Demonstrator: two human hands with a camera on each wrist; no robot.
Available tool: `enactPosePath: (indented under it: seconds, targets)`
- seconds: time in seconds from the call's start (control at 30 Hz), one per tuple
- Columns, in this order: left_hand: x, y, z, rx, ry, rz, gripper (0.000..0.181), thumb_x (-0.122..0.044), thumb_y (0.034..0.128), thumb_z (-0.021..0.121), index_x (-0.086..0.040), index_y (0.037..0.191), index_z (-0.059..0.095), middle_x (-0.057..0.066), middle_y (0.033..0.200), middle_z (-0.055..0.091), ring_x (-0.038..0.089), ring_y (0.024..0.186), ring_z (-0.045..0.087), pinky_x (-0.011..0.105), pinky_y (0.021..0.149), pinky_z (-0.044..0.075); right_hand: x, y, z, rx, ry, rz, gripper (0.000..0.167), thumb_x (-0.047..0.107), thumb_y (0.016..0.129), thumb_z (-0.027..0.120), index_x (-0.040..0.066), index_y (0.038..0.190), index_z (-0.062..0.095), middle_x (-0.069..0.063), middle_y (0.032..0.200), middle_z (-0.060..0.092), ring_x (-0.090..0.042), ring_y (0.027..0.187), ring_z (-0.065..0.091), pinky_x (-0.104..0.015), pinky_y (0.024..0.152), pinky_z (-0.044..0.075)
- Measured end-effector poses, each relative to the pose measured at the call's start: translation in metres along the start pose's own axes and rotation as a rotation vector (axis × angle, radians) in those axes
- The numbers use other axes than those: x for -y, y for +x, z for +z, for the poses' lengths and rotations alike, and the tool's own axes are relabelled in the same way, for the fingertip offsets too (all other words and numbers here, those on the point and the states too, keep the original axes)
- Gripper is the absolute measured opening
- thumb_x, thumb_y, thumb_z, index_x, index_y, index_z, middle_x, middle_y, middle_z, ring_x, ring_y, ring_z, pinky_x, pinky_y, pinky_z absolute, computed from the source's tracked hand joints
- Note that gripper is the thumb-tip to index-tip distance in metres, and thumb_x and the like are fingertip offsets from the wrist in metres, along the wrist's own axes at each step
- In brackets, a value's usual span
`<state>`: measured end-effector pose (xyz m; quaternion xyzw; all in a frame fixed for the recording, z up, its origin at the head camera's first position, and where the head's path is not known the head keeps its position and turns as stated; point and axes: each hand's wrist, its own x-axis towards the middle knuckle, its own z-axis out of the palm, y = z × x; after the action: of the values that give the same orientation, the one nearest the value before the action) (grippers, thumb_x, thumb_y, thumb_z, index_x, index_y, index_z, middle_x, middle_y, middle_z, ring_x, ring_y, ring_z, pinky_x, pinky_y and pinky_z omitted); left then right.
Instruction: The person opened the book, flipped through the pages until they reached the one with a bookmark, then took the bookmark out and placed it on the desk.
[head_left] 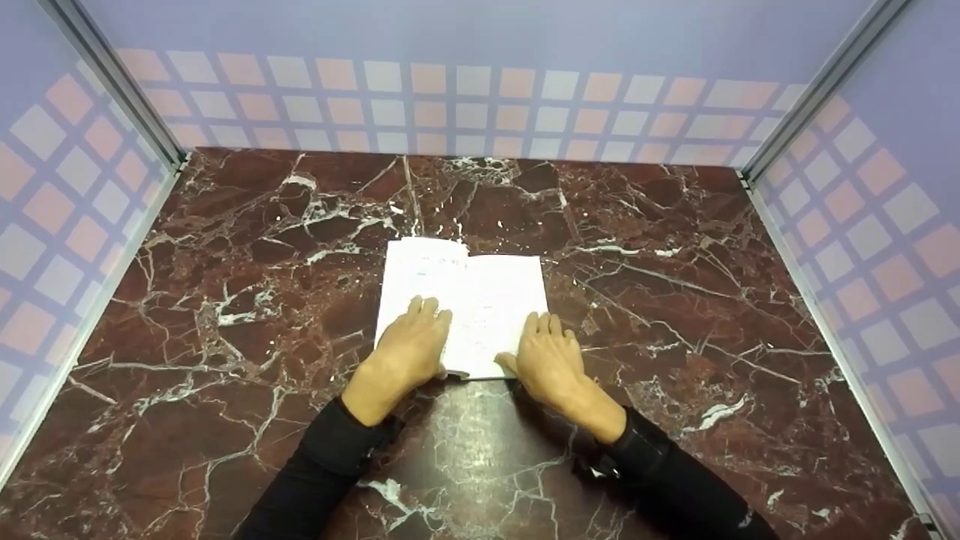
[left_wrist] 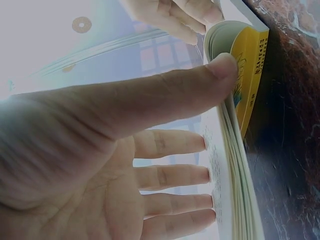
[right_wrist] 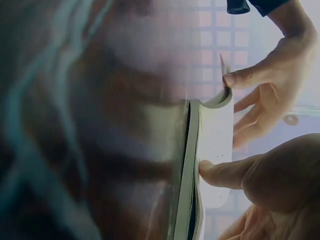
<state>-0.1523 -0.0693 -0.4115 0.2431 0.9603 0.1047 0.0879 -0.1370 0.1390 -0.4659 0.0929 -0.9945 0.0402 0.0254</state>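
Note:
An open book (head_left: 491,289) with white pages lies on the dark marbled table. Its yellow spine (left_wrist: 256,75) shows in the left wrist view, where the left-hand pages bulge up beside the fold. The left hand (head_left: 409,341) rests on the left page with straight fingers, and its thumb (left_wrist: 175,95) lies along the lower page edges. On the right page lies the right hand (head_left: 551,360), fingers extended towards the far side. Its thumb (right_wrist: 225,174) presses near the lower edge of the page. The print is too faint to read.
The red-brown marbled table (head_left: 247,300) has white veins. Lilac panels (head_left: 480,37) with pink and white squares stand behind it and along both sides. Grey metal posts (head_left: 112,82) join the panels at the back corners.

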Motion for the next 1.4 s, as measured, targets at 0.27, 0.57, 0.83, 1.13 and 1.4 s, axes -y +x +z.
enactPosePath:
  seconds: [0.27, 0.57, 0.83, 1.13, 1.4]
  targets:
    - [0.000, -0.001, 0.000, -0.015, -0.007, 0.014, 0.062, -0.010, 0.0691, 0.095, 0.008, 0.115, 0.057, 0.025, 0.119, 0.052, 0.042, 0.117, 0.048, 0.053, 0.094, 0.054, 0.003, -0.002, 0.003, -0.058, -0.030, -0.059, 0.065, 0.047, 0.090, 0.075, -0.012, 0.112, 0.059, -0.029, 0.112, 0.064, -0.040, 0.109, 0.060, -0.049, 0.093, 0.053]
    - [-0.001, -0.001, 0.001, -0.023, -0.005, 0.001, 0.063, -0.010, 0.0688, 0.095, 0.008, 0.116, 0.057, 0.026, 0.124, 0.052, 0.045, 0.124, 0.047, 0.054, 0.097, 0.053, -0.001, -0.002, 0.004, -0.182, 0.042, -0.207, 0.029, 0.019, 0.088, 0.078, -0.003, 0.098, 0.062, -0.020, 0.095, 0.070, -0.040, 0.104, 0.064, -0.050, 0.090, 0.055]
    - [-0.002, -0.002, 0.000, -0.006, 0.002, -0.011, 0.067, -0.011, 0.0708, 0.094, 0.008, 0.123, 0.056, 0.028, 0.131, 0.051, 0.047, 0.131, 0.044, 0.057, 0.102, 0.050, -0.005, 0.001, -0.013, -0.101, 0.484, -0.198, 0.037, 0.010, 0.092, 0.072, -0.006, 0.124, 0.064, -0.025, 0.114, 0.070, -0.040, 0.100, 0.070, -0.053, 0.089, 0.058]
    - [-0.003, -0.002, -0.001, 0.024, -0.015, -0.023, 0.068, -0.010, 0.0739, 0.092, 0.008, 0.128, 0.054, 0.029, 0.138, 0.047, 0.049, 0.138, 0.038, 0.060, 0.109, 0.044, -0.004, 0.006, -0.024, -0.165, 0.956, -0.028, 0.069, 0.001, 0.093, 0.069, -0.009, 0.152, 0.035, -0.032, 0.147, 0.046, -0.043, 0.128, 0.054, -0.053, 0.107, 0.049]
    - [-0.003, -0.002, -0.002, 0.037, -0.009, -0.023, 0.071, -0.011, 0.0745, 0.091, 0.007, 0.131, 0.053, 0.030, 0.142, 0.045, 0.049, 0.141, 0.035, 0.060, 0.110, 0.042, -0.017, 0.017, -0.028, -0.091, 1.130, 0.099, 0.042, -0.001, 0.093, 0.064, -0.012, 0.133, 0.058, -0.023, 0.092, 0.076, -0.025, 0.071, 0.074, -0.027, 0.058, 0.061]
